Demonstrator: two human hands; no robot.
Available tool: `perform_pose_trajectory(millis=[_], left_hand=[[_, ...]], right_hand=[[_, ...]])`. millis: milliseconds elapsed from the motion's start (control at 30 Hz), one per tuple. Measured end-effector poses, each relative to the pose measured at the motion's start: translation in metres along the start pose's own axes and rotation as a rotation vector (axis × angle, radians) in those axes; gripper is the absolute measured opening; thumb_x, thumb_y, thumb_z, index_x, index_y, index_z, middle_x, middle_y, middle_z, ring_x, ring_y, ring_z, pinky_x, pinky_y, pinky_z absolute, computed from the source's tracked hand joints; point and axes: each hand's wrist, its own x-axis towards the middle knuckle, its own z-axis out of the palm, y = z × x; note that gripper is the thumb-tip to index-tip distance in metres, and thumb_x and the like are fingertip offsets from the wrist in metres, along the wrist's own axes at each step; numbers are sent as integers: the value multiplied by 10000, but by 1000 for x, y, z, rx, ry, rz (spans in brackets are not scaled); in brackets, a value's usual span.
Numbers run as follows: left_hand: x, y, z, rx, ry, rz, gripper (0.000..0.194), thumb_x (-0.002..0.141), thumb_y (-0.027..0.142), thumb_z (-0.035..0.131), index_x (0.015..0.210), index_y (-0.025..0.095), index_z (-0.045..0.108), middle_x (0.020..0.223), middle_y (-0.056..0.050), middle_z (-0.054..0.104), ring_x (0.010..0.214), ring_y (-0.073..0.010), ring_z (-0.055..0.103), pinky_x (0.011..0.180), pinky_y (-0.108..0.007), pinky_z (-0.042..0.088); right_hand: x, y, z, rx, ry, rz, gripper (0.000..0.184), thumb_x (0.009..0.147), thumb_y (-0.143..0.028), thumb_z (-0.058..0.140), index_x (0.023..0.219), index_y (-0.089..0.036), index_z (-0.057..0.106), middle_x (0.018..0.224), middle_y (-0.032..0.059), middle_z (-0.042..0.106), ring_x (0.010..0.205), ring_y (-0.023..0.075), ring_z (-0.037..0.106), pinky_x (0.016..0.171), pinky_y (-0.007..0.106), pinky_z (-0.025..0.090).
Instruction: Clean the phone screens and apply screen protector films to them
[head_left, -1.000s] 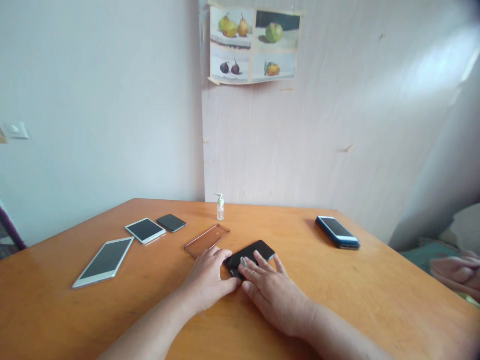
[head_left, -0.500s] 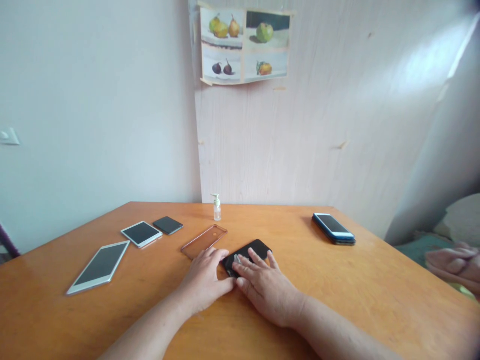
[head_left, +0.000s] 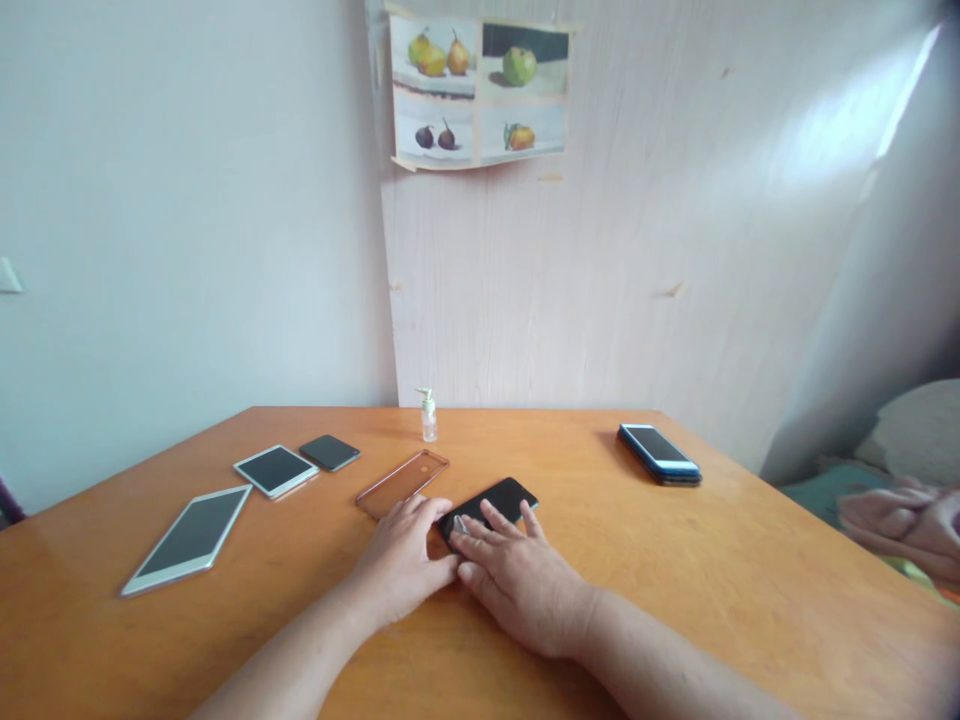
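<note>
One black smartphone (head_left: 508,494) lay, apparently ungripped, beneath the splayed right hand (head_left: 521,580), half-curled left hand (head_left: 396,560) alongside; lopsided pressure risked skidding.

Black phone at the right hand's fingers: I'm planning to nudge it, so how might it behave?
The phone lies flat on the table, so a push should slide it rather than tip or roll it. Its smooth-looking dark face may be slippery to grip. Its thin, straight-edged slab shape suggests it's stiff.
</note>
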Motion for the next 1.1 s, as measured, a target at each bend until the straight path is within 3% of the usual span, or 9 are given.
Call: perform_pose_trajectory(millis=[167,233,433,500,567,767,833,1000,1100], left_hand=[[0,4,-3,3,-14,8,497,700,374,696,1167,245,587,1180,-61,615,1169,-277,542,1015,-393,416],[0,4,-3,-1,-18,13,498,701,374,697,1169,246,584,1186,-60,613,1174,-277,538,1015,-391,416],[0,0,0,15,-8,15,479,703,341,695,1156,234,582,1169,-66,604,1135,-267,546,1000,-380,420],[0,-1,0,18,-12,12,487,700,331,696,1163,234,580,1170,-66,601,1138,-266,545,1002,-376,419],[0,-1,0,16,-25,10,497,707,358,697,1174,241,576,1184,-66,601,1159,-271,538,1010,-380,413],[-1,1,-2,10,-39,-2,572,702,432,716,1215,230,564,1226,-83,587,1204,-290,511,1037,-403,391],[-1,1,-2,11,-39,2,568,702,434,714,1209,226,567,1225,-86,587,1200,-293,513,1030,-405,396],[-1,1,0,15,-16,7,523,694,376,706,1173,209,583,1194,-86,597,1140,-283,550,999,-391,417],[-2,1,0,18,-3,10,524,693,388,708,1170,214,583,1178,-83,601,1140,-285,551,991,-386,422]], right_hand=[[9,39,-6,-145,93,405,534,994,-466,207,1459,-280,393,1552,38,320,1470,321,99,1083,721,-4],[9,44,-8,-156,103,445,542,993,-467,208,1459,-263,397,1551,41,321,1471,326,85,1089,714,11],[-4,5,-4,-6,-19,19,539,998,-482,178,1465,-307,379,1544,10,338,1468,263,149,1151,613,43],[-5,2,-3,12,-39,-27,530,998,-479,176,1468,-327,369,1542,5,343,1464,260,168,1152,609,44],[-4,11,-4,-30,-24,50,523,996,-474,199,1462,-323,380,1542,8,342,1464,275,165,1140,634,24],[5,54,-6,-224,91,465,539,991,-445,227,1451,-234,411,1535,56,352,1463,339,126,1079,727,32],[3,48,-4,-225,86,414,542,989,-450,239,1449,-225,416,1533,64,355,1466,330,116,1091,712,34],[-5,9,2,-58,-14,20,520,1002,-475,186,1470,-330,362,1547,-1,329,1457,249,201,1156,605,65],[-3,13,2,-60,5,35,520,999,-496,184,1461,-347,372,1541,-16,338,1463,263,173,1141,642,41]])
